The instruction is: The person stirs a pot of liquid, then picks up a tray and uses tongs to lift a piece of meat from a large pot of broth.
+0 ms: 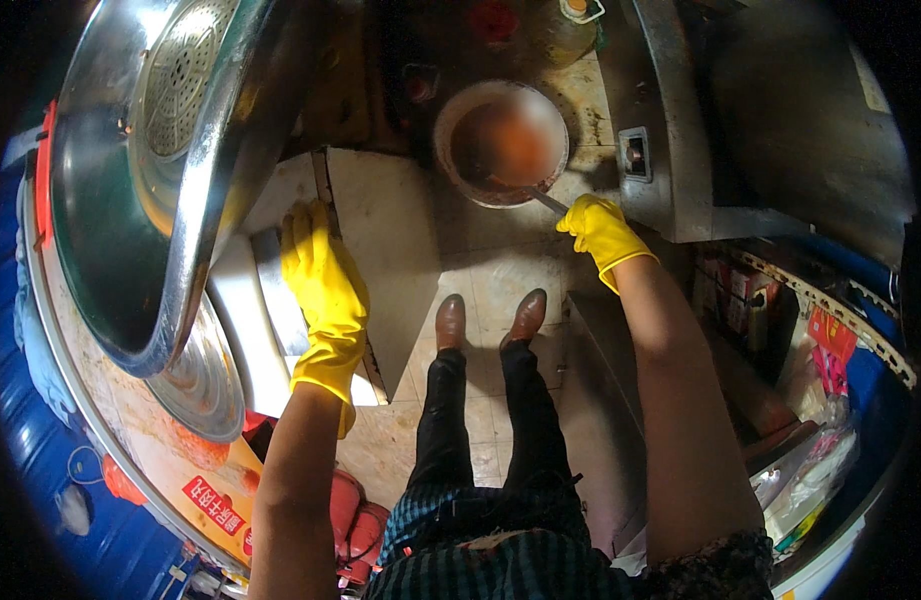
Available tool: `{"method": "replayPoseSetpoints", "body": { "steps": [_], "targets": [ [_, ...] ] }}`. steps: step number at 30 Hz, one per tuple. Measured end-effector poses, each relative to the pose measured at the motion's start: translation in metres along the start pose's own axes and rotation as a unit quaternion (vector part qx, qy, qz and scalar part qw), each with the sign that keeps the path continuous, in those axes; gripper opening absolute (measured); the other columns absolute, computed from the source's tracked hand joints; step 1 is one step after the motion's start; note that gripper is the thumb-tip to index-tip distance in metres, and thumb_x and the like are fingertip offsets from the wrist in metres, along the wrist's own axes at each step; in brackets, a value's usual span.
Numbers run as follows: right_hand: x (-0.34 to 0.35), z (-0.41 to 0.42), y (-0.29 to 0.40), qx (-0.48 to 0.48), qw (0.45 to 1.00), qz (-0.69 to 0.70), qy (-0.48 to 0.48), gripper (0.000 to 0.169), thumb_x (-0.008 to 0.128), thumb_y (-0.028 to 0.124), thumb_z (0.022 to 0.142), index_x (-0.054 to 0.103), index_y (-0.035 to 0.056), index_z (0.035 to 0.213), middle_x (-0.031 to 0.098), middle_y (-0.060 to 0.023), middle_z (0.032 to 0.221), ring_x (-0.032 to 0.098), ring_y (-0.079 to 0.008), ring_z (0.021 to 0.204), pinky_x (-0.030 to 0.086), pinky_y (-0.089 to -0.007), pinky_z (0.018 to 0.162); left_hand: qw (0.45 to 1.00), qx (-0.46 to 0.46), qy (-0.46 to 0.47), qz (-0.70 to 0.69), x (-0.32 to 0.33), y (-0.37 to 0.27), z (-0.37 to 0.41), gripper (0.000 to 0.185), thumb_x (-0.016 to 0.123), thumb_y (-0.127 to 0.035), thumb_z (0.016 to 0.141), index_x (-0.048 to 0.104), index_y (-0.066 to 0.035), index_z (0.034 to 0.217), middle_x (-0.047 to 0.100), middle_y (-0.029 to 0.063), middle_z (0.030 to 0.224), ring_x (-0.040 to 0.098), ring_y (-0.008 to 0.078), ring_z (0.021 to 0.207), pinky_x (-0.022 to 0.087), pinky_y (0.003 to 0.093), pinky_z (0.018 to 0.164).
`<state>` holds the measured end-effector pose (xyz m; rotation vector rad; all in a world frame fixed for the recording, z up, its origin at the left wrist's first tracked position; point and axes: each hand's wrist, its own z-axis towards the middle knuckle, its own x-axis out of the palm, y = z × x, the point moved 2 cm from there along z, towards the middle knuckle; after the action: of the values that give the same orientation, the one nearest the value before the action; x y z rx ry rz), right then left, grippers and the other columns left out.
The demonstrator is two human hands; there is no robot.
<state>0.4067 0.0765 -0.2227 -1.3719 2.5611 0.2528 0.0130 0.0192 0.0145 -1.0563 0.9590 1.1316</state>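
My right hand (598, 228), in a yellow rubber glove, grips the metal handle (548, 201) of a utensil. The handle's far end reaches over the near rim of a round pot (499, 198) on the floor. Reddish-orange contents (520, 146) lie in the pot, partly blurred, and the utensil's working end cannot be made out. My left hand (319, 274), gloved in yellow too, lies palm down with nothing in it along the top edge of a white box-like cabinet (385, 232). A grey strip (271, 266) is just left of its fingers.
A large metal basin (115, 247) with a perforated disc (182, 75) stands at left, above a round metal lid (205, 382). Red cylinders (355, 517) are near my left side. Steel equipment (678, 150) rises at right. Packages (813, 450) fill a shelf. My shoes (450, 322) are on tiles.
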Motion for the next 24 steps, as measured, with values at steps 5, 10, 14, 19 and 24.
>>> {"method": "replayPoseSetpoints", "body": {
  "steps": [5,10,14,19,24],
  "targets": [
    [0.012,-0.019,0.016,-0.013,0.997,0.068,0.036,0.04,0.076,0.039,0.09,0.068,0.0012,0.099,0.075,-0.0189,0.085,0.068,-0.0268,0.06,0.056,-0.0384,0.059,1.0,-0.002,0.001,0.007,-0.003,-0.001,-0.003,0.048,0.048,-0.006,0.094,0.053,0.002,0.142,0.051,0.0289,0.146,0.047,0.0489,0.134,0.035,0.0527,0.115],
    [0.02,-0.02,0.02,-0.005,0.983,0.167,0.075,0.039,0.073,0.04,0.092,0.067,0.002,0.096,0.076,-0.0198,0.089,0.069,-0.0252,0.062,0.057,-0.0374,0.058,1.0,0.007,-0.001,0.012,0.0,0.0,-0.002,0.048,0.047,-0.006,0.094,0.054,0.002,0.141,0.051,0.0296,0.145,0.048,0.0495,0.133,0.035,0.0531,0.115],
    [0.024,-0.002,0.019,0.02,0.977,0.191,0.097,0.037,0.071,0.039,0.093,0.067,0.0021,0.092,0.075,-0.0176,0.086,0.069,-0.0244,0.062,0.056,-0.036,0.055,1.0,0.024,-0.006,-0.001,0.0,0.0,-0.002,0.048,0.047,-0.007,0.094,0.054,0.002,0.141,0.052,0.0297,0.145,0.048,0.0501,0.133,0.036,0.0533,0.115],
    [0.031,0.002,0.02,0.033,0.963,0.254,0.09,0.034,0.074,0.036,0.093,0.066,0.0031,0.09,0.073,-0.0136,0.081,0.069,-0.0231,0.061,0.053,-0.0341,0.051,1.0,0.019,-0.004,0.001,0.002,0.002,-0.004,0.049,0.048,-0.007,0.094,0.053,0.003,0.142,0.052,0.0303,0.144,0.048,0.0508,0.133,0.036,0.0534,0.114],
    [0.037,0.006,0.015,0.024,0.934,0.337,0.116,0.033,0.072,0.037,0.093,0.066,0.0056,0.087,0.072,-0.0108,0.08,0.068,-0.0201,0.063,0.054,-0.033,0.055,1.0,0.025,-0.004,-0.009,0.001,0.002,-0.003,0.05,0.048,-0.007,0.094,0.052,0.003,0.142,0.052,0.0307,0.144,0.048,0.0508,0.133,0.036,0.0535,0.114]
  ]
}}
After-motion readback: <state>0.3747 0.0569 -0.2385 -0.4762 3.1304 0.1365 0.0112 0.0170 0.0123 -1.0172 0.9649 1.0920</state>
